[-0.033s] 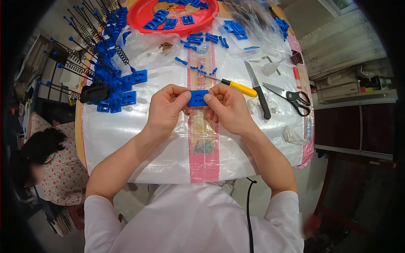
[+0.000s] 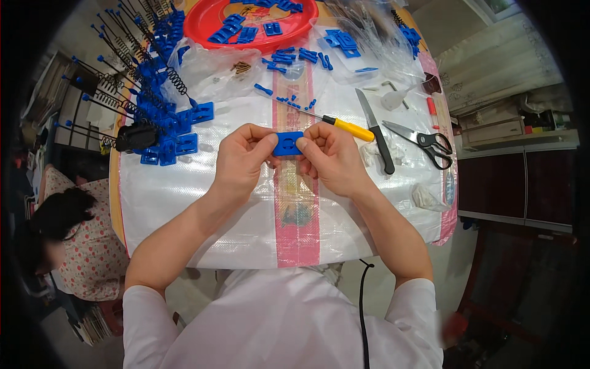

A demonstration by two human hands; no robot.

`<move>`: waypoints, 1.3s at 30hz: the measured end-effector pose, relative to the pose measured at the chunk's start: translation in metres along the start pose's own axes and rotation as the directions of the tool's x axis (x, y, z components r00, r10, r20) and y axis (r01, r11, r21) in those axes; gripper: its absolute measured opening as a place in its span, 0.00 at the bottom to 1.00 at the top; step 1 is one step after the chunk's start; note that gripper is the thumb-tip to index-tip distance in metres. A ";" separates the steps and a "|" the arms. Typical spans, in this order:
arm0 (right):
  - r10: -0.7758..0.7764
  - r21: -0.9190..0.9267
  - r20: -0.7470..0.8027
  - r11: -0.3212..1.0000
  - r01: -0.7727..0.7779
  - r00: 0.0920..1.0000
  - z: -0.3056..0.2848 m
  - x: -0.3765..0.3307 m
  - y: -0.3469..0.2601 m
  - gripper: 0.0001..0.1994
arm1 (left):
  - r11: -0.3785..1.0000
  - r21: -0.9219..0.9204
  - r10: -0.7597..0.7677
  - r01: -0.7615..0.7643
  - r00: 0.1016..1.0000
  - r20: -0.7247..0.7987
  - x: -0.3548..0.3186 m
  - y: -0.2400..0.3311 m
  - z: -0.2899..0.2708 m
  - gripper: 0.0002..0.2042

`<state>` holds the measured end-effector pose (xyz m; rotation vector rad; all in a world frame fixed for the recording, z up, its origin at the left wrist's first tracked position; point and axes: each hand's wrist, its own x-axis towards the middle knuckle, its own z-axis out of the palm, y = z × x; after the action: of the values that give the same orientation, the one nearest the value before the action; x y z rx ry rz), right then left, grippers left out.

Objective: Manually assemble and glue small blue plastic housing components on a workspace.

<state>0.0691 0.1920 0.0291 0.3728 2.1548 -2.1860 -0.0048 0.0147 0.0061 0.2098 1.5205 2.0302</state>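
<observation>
Between my two hands is a small flat blue plastic plate (image 2: 287,142) with a cut-out in its middle, held above the table. My left hand (image 2: 247,157) pinches its left end between thumb and fingers. At the right end, my right hand (image 2: 332,157) pinches it the same way. Beyond it lie a screwdriver (image 2: 353,129) with a yellow handle and several tiny blue pieces (image 2: 294,103). Farther off are blue peg-like parts (image 2: 284,57) and a small heap of brass-coloured screws (image 2: 242,67).
Blue bases with black springs and rods (image 2: 163,123) crowd the left side. A red basin (image 2: 203,31) of blue parts stands at the far side. To the right lie a knife (image 2: 378,132), scissors (image 2: 424,141) and a red marker (image 2: 432,113). A person (image 2: 86,240) is at the left.
</observation>
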 end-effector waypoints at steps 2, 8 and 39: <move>-0.005 -0.003 -0.009 1.000 0.005 1.000 0.001 0.000 0.001 0.08 | 0.999 -0.024 0.034 -0.034 0.999 0.003 -0.001 -0.003 0.001 0.07; -0.010 0.013 -0.003 1.000 0.010 1.000 0.000 0.000 0.003 0.07 | 0.998 -0.015 0.066 -0.066 0.998 0.005 -0.005 -0.002 0.003 0.06; -0.083 -0.006 -0.087 0.997 0.083 0.993 0.006 -0.002 0.014 0.07 | 0.995 0.058 0.085 -0.086 0.996 0.021 -0.006 -0.008 0.001 0.04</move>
<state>0.0731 0.1853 0.0163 0.3926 2.2568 -2.2500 0.0029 0.0137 0.0007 0.3213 1.5867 2.0452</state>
